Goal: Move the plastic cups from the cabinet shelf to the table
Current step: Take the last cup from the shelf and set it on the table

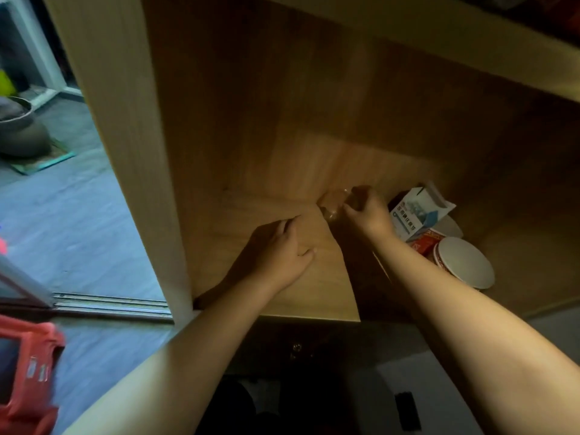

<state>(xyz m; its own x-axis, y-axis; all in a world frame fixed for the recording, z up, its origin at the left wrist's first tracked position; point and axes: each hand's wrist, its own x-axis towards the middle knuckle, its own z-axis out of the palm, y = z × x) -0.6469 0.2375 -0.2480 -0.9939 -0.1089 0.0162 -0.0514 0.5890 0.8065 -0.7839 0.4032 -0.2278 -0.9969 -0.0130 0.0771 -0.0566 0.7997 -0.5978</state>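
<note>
Box: a white and blue carton (417,211) stands at the right of the shelf, with its top flap open.
Small pack: a red pack (423,243) lies just in front of the box.
Bowl: a paper bowl with a white lid (464,262) sits beside the red pack.
Floor: grey floor (94,221) on the left.
Red thing: a red plastic object (25,372) at the bottom left; blurred.

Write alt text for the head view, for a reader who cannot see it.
Inside a wooden cabinet shelf, the right hand grips a clear plastic cup while the left hand rests flat on the shelf. A blue-and-white box and a paper cup sit to the right.
</note>
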